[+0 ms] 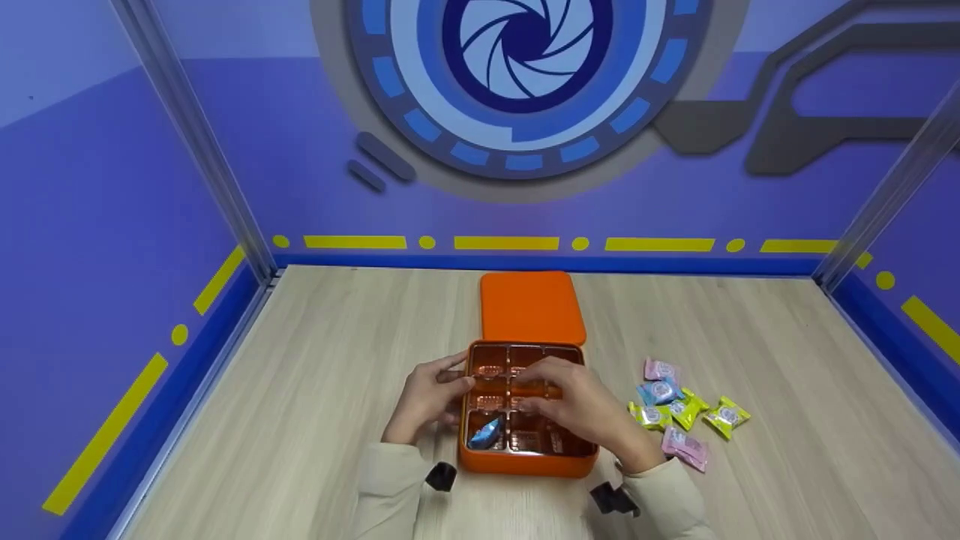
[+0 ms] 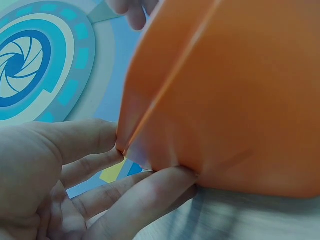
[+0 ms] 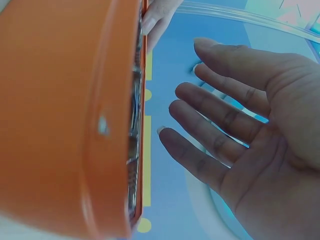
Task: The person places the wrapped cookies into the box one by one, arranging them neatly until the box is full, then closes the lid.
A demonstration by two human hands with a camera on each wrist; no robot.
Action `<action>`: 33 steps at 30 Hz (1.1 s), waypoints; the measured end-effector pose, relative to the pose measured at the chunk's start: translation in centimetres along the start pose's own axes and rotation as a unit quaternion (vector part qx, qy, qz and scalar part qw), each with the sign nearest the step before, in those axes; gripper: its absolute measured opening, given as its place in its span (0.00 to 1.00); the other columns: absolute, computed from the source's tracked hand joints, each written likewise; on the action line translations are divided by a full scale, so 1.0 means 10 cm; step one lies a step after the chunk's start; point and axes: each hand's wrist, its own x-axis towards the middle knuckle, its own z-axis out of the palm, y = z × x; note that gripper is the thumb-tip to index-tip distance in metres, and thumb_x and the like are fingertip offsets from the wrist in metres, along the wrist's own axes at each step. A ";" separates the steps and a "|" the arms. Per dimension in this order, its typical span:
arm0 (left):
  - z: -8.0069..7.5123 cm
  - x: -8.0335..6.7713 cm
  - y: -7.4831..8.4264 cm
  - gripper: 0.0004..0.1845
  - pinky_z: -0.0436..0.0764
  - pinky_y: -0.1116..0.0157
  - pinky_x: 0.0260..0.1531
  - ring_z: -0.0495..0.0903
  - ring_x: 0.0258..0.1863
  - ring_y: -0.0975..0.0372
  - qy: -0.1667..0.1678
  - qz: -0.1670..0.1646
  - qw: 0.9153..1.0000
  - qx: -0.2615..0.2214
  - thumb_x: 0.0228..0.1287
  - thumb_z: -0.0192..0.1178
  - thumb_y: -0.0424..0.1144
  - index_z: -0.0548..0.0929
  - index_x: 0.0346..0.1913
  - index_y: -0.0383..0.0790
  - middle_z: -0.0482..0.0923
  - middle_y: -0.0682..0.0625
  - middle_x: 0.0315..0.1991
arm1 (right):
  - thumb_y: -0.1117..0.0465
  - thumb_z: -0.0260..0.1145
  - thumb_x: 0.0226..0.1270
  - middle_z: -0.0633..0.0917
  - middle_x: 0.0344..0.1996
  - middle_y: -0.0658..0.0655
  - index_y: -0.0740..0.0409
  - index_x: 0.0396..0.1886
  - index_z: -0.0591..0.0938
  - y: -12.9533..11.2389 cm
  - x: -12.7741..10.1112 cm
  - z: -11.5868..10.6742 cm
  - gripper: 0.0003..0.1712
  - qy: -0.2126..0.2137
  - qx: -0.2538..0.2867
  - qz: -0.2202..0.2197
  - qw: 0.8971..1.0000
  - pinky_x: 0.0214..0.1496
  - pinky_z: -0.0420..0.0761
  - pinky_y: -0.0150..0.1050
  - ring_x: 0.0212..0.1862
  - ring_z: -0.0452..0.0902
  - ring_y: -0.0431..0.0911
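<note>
Progress looked early: one blue foil-wrapped candy (image 1: 487, 433) lay in the near-left compartment of the clear plastic divided tray (image 1: 527, 441) inside a squarish orange box (image 1: 525, 466). Its flat, rounded orange lid (image 1: 531, 307) was already off, lying just behind it. What seemed left was the loose group of pink, blue and yellow-green wrapped candies (image 1: 688, 409) on the pale wood-grain table (image 1: 360, 322), right of the box. The left hand (image 1: 427, 394) gripped the box's left wall, thumb at the rim; the right hand (image 1: 574, 397) hung over the tray, fingers apart, no candy visible between them, hiding some compartments. Room for moving was widest leftward; behind the lid, the table's back edge and blue-purple wall panel (image 1: 420, 217) came close.
</note>
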 end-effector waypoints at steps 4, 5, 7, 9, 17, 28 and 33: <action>0.01 0.00 0.00 0.29 0.84 0.65 0.17 0.88 0.36 0.55 0.002 -0.005 1.000 -0.003 0.74 0.68 0.33 0.77 0.75 0.41 0.86 0.38 0.56 | 0.64 0.76 0.70 0.88 0.52 0.56 0.55 0.56 0.89 0.04 -0.03 -0.05 0.16 -0.005 -0.002 0.014 1.000 0.61 0.85 0.54 0.54 0.84 0.55; 0.01 0.00 0.00 0.29 0.84 0.65 0.17 0.88 0.36 0.56 0.003 -0.006 1.000 -0.003 0.74 0.68 0.33 0.77 0.75 0.41 0.86 0.38 0.56 | 0.64 0.75 0.71 0.88 0.52 0.57 0.55 0.56 0.89 0.06 -0.04 -0.06 0.16 -0.004 -0.002 0.013 1.000 0.61 0.85 0.55 0.54 0.84 0.56; 0.01 0.00 0.01 0.29 0.84 0.65 0.17 0.88 0.35 0.55 0.003 -0.007 1.000 -0.003 0.74 0.67 0.33 0.77 0.75 0.41 0.86 0.38 0.56 | 0.64 0.75 0.72 0.88 0.52 0.57 0.56 0.56 0.89 0.08 -0.06 -0.08 0.15 -0.002 -0.004 0.011 1.000 0.61 0.84 0.55 0.54 0.84 0.56; 0.00 0.00 0.00 0.29 0.85 0.64 0.17 0.89 0.36 0.55 0.004 -0.007 1.000 0.000 0.74 0.67 0.33 0.77 0.75 0.41 0.86 0.37 0.56 | 0.64 0.75 0.72 0.88 0.51 0.55 0.56 0.56 0.89 0.12 -0.08 -0.09 0.15 0.003 -0.010 0.006 1.000 0.60 0.85 0.55 0.54 0.84 0.56; 0.02 0.02 0.00 0.29 0.85 0.63 0.17 0.89 0.38 0.53 0.004 -0.009 1.000 0.008 0.73 0.68 0.33 0.78 0.75 0.42 0.85 0.36 0.57 | 0.64 0.74 0.72 0.87 0.51 0.55 0.58 0.56 0.87 0.20 -0.15 -0.14 0.14 0.008 -0.031 0.018 0.999 0.57 0.86 0.53 0.50 0.84 0.55; 0.00 0.01 0.00 0.29 0.86 0.62 0.18 0.89 0.40 0.52 0.004 0.008 1.000 0.030 0.73 0.68 0.34 0.77 0.75 0.40 0.86 0.36 0.57 | 0.67 0.74 0.71 0.87 0.51 0.56 0.61 0.54 0.87 0.31 -0.22 -0.23 0.13 0.022 -0.053 0.002 0.998 0.59 0.85 0.56 0.53 0.84 0.56; 0.00 0.02 -0.01 0.29 0.88 0.60 0.20 0.89 0.42 0.51 0.004 0.011 0.999 0.038 0.73 0.68 0.34 0.77 0.75 0.40 0.86 0.36 0.57 | 0.66 0.74 0.72 0.87 0.50 0.57 0.60 0.54 0.88 0.36 -0.25 -0.24 0.13 0.031 -0.057 0.013 0.998 0.57 0.85 0.56 0.52 0.84 0.55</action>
